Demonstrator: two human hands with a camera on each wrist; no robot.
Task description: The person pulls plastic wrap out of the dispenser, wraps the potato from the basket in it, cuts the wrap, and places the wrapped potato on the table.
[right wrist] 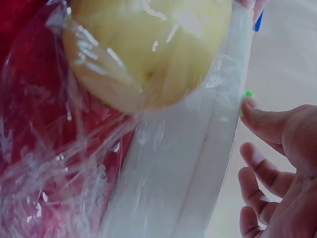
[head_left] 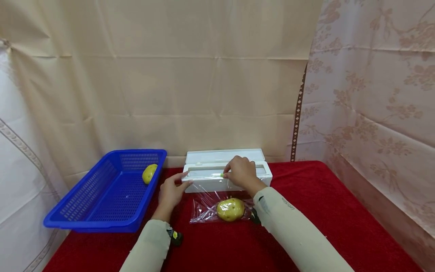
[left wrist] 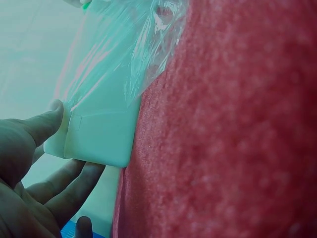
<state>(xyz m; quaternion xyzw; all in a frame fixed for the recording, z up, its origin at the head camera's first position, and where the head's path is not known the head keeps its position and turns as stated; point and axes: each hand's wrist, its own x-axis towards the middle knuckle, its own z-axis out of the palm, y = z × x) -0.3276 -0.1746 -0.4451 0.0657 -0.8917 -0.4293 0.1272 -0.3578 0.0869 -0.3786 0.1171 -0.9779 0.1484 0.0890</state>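
Observation:
A white cling film dispenser box (head_left: 210,186) with its lid raised stands at the back of the table. My left hand (head_left: 171,190) grips its left end, the thumb (left wrist: 49,119) at the upper edge and fingers against the end. My right hand (head_left: 242,172) pinches a small green slide cutter (head_left: 222,175) near the middle of the box's top edge; in the right wrist view the thumb lies against the green cutter (right wrist: 247,94). Clear cling film (head_left: 203,212) runs from the box down over a yellow potato (head_left: 230,210) in front of it.
To the left, a blue plastic basket (head_left: 102,226) holds another yellow potato (head_left: 149,173) against its right wall. A red cloth (head_left: 217,249) covers the table. Behind it hangs a beige curtain (head_left: 170,83), with a flowered curtain (head_left: 380,98) on the right.

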